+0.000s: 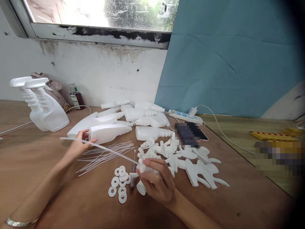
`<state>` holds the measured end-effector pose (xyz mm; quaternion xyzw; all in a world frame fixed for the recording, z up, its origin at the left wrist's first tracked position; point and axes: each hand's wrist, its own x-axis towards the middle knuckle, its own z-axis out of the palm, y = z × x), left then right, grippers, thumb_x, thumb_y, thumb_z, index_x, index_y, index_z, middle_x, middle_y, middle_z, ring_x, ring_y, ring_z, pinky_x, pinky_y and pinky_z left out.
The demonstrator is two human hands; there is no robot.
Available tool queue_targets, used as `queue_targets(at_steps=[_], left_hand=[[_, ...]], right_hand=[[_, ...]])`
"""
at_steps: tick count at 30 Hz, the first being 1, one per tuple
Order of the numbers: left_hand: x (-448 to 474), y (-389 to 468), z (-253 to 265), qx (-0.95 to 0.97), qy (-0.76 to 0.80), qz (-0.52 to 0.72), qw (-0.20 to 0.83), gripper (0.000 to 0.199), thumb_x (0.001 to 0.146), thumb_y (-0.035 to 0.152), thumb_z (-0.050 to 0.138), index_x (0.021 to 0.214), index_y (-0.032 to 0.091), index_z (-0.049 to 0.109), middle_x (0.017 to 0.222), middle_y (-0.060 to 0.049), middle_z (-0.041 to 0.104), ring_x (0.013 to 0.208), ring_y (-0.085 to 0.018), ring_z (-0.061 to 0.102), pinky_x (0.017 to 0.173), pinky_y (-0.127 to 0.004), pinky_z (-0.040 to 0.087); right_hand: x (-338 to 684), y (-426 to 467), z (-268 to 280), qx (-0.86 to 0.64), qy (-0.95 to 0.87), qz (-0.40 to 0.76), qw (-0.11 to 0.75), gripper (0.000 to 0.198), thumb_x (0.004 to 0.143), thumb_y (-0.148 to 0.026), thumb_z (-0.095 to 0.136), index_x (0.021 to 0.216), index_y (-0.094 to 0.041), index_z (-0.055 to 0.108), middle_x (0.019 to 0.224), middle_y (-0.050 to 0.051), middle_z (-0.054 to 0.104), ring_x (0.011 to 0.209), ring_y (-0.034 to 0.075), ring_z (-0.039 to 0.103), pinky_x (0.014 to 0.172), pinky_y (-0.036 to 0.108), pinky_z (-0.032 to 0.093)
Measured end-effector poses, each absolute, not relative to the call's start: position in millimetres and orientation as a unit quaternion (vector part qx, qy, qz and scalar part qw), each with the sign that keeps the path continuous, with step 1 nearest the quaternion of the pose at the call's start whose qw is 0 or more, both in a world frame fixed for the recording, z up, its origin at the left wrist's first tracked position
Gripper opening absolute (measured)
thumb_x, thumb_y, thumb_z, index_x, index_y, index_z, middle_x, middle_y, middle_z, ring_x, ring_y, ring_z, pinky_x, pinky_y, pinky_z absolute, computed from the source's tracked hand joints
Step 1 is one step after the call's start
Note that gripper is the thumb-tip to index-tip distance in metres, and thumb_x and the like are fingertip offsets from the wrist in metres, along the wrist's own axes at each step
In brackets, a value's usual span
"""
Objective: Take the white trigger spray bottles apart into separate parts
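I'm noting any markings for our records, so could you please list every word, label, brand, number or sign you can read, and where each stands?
No text can be read.
Dark bottle: its label is too small to read.
Power strip: blue patches, no legible text.
Yellow item: red marks, too blurred to read.
White bottles: no lettering visible.

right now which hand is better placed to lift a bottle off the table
Left hand, most likely: it is at the base of a white bottle, while the right hand holds a white piece with a long tube.
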<state>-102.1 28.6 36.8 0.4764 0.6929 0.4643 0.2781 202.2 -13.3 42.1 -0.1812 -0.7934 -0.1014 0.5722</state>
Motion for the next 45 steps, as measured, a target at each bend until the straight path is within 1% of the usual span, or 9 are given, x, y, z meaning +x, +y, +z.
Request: queue_targets(at_steps=[3, 6, 8, 10, 13, 21, 28, 36, 45], left_hand=[[-94, 11, 54, 0.423, 0.696, 0.517, 0.264, 0.065, 0.056, 0.045, 0.070, 0.107, 0.017, 0.041, 0.116, -0.015, 0.049, 0.116, -0.030, 0.042, 0.100, -0.045, 0.030], [-72, -16, 65, 0.387, 0.665, 0.622, 0.142, 0.048, 0.064, 0.045, 0.063, 0.101, 0.021, 0.045, 0.113, -0.009, 0.049, 0.114, -0.028, 0.043, 0.099, -0.045, 0.031], [-50, -35, 64, 0.440, 0.653, 0.612, 0.077, 0.039, 0.067, 0.042, 0.061, 0.100, 0.027, 0.046, 0.109, -0.005, 0.050, 0.105, -0.028, 0.047, 0.093, -0.048, 0.035], [-22, -49, 59, 0.624, 0.600, 0.494, 0.079, 0.029, 0.070, 0.037, 0.059, 0.097, 0.031, 0.051, 0.102, -0.004, 0.053, 0.100, -0.029, 0.048, 0.090, -0.047, 0.036], [17, -57, 49, 0.834, 0.446, 0.300, 0.121, 0.043, 0.065, 0.036, 0.065, 0.105, 0.032, 0.052, 0.106, -0.006, 0.056, 0.106, -0.031, 0.045, 0.089, -0.046, 0.033], [55, -17, 60, 0.921, 0.350, 0.077, 0.153, 0.046, 0.061, 0.036, 0.070, 0.101, 0.023, 0.052, 0.106, -0.003, 0.057, 0.097, -0.023, 0.050, 0.084, -0.035, 0.037], [65, 1, 61, 0.923, 0.356, 0.112, 0.093, 0.021, 0.077, 0.024, 0.053, 0.098, 0.020, 0.053, 0.089, -0.002, 0.062, 0.087, -0.019, 0.055, 0.079, -0.031, 0.037], [54, 10, 54, 0.910, 0.377, 0.153, 0.079, 0.015, 0.082, 0.029, 0.048, 0.094, 0.020, 0.051, 0.089, 0.000, 0.064, 0.084, -0.017, 0.057, 0.075, -0.031, 0.035], [52, 3, 48, 0.909, 0.380, 0.161, 0.060, 0.041, 0.070, 0.038, 0.064, 0.104, 0.021, 0.047, 0.089, 0.002, 0.065, 0.085, -0.019, 0.056, 0.074, -0.032, 0.034]], right_hand=[[210, -4, 47, -0.238, -0.743, -0.057, 0.623, 0.027, 0.067, -0.002, 0.066, 0.085, -0.017, 0.052, 0.092, 0.009, 0.060, 0.083, 0.018, 0.060, 0.065, 0.032, 0.054], [219, 9, 49, -0.280, -0.690, -0.066, 0.665, 0.030, 0.069, -0.005, 0.065, 0.091, -0.018, 0.049, 0.093, 0.008, 0.060, 0.084, 0.018, 0.061, 0.067, 0.034, 0.054], [223, 17, 48, -0.290, -0.670, -0.073, 0.680, 0.032, 0.069, -0.006, 0.066, 0.092, -0.018, 0.048, 0.094, 0.008, 0.060, 0.086, 0.019, 0.061, 0.070, 0.036, 0.053], [225, 21, 46, -0.294, -0.668, -0.074, 0.680, 0.033, 0.069, -0.006, 0.066, 0.093, -0.018, 0.047, 0.094, 0.008, 0.060, 0.088, 0.020, 0.060, 0.072, 0.038, 0.053], [225, 22, 43, -0.288, -0.679, -0.091, 0.669, 0.034, 0.069, -0.006, 0.066, 0.093, -0.018, 0.047, 0.094, 0.008, 0.060, 0.087, 0.019, 0.060, 0.071, 0.036, 0.053], [226, 18, 44, -0.241, -0.717, -0.127, 0.642, 0.037, 0.068, -0.005, 0.068, 0.094, -0.019, 0.047, 0.093, 0.008, 0.059, 0.084, 0.017, 0.060, 0.067, 0.033, 0.055], [229, 20, 43, -0.237, -0.706, -0.129, 0.655, 0.041, 0.065, -0.003, 0.069, 0.095, -0.019, 0.047, 0.093, 0.008, 0.058, 0.085, 0.018, 0.060, 0.066, 0.033, 0.055], [231, 24, 42, -0.244, -0.700, -0.142, 0.656, 0.040, 0.066, -0.005, 0.069, 0.096, -0.019, 0.047, 0.093, 0.008, 0.059, 0.085, 0.019, 0.061, 0.066, 0.033, 0.054], [229, 22, 42, -0.242, -0.708, -0.142, 0.647, 0.040, 0.066, -0.005, 0.069, 0.096, -0.019, 0.047, 0.093, 0.009, 0.059, 0.085, 0.019, 0.061, 0.066, 0.033, 0.054]])
